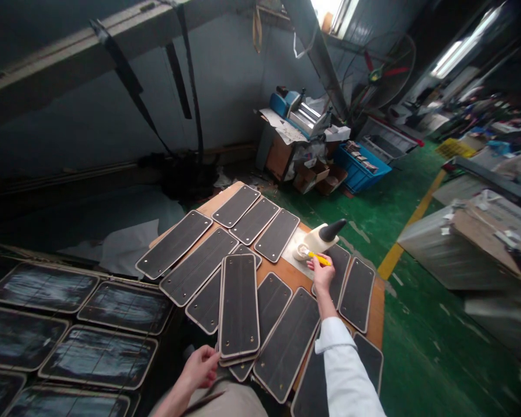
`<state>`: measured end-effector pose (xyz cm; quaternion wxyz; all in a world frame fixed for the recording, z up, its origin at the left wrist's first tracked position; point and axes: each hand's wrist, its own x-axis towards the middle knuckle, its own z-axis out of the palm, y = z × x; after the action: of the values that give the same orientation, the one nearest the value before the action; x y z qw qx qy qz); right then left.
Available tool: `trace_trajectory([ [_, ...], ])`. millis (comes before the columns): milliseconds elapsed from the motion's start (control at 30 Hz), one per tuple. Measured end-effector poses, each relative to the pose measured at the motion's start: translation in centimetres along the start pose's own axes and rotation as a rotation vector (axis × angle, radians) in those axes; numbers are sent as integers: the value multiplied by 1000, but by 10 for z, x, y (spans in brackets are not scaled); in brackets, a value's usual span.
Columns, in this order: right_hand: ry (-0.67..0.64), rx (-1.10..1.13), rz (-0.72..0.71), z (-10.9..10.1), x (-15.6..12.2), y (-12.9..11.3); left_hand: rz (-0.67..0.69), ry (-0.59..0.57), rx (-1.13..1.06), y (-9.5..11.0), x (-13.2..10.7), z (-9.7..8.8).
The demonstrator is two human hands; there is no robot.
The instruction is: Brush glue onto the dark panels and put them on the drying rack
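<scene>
Lying between the hands [200, 367] [323, 275], stacked panels [239, 304] sit beside the left.

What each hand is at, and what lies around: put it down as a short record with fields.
Right hand: gripping a yellow-handled tool, its tip at a small pale container
Left hand: at the near left corner of a stack of dark panels; firm contact cannot be told
Beside the container: cream bottle with a black nozzle
Worktop: orange-brown board bearing more dark panels
Lower left: panels with whitish streaks
Background: blue crate, fan, green floor
</scene>
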<state>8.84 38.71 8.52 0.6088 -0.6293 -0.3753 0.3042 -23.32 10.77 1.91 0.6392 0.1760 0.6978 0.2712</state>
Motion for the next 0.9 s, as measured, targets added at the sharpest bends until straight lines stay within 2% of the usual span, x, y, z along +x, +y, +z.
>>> trace_trajectory([
  [167,127,144,98,4,-12,17,-8,10,-9,-3,2,2],
  [433,199,291,195,-19,-29,11,-12,-1,-4,-3,4,2],
  [700,211,375,337,2,-10,17,2,24,8,-2,0,1],
  [767,231,387,357,-2,-12,20,11,37,11,-1,-1,1],
  [900,228,388,348,-22,-21,19,4,18,-4,-1,0,-1],
])
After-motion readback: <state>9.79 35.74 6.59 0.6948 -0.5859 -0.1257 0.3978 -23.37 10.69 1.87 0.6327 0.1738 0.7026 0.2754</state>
